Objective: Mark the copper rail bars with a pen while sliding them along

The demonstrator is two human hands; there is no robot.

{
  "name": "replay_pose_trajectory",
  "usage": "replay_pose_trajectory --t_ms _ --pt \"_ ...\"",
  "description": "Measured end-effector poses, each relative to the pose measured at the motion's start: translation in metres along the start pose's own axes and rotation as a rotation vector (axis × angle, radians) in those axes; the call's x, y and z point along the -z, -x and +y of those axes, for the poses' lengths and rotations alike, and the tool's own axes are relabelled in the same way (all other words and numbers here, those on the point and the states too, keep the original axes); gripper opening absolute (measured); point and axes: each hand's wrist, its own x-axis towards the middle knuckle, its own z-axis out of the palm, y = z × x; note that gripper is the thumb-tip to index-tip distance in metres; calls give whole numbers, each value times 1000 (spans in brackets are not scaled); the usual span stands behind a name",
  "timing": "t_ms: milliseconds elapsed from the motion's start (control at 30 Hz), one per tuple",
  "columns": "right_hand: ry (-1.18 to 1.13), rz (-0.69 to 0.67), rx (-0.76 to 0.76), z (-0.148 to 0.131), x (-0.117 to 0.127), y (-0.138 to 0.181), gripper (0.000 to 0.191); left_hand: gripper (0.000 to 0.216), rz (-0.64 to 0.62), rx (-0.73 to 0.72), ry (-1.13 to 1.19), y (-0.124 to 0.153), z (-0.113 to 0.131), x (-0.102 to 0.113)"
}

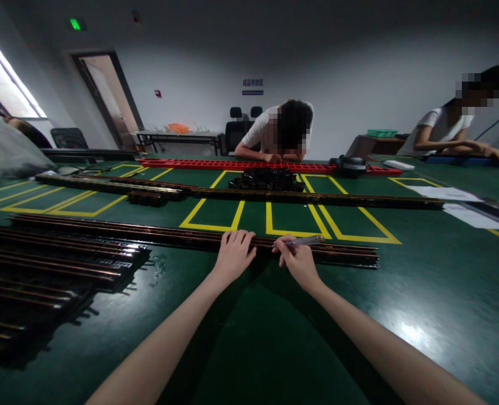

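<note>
A long dark rail strip (342, 253) with copper-coloured edges lies across the green table in front of me. My left hand (233, 254) rests flat on it, fingers spread over the strip. My right hand (297, 260) sits just to the right, pinching a translucent pen (305, 241) whose tip meets the strip. A stack of similar strips (55, 270) lies at my left.
Yellow marked boxes (291, 219) cover the green table (422, 292). Further back lie another long strip (359, 198), a pile of black parts (267, 179) and a red rack (232, 164). One person sits opposite, another at the right, a third at the far left. White papers (464, 214) lie right.
</note>
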Motion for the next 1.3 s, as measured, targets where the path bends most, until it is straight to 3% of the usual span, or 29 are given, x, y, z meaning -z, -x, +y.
replay_pose_trajectory --t_ms 1300 --pt "-4 14 19 1 1 1 40 37 58 6 -21 2 2 3"
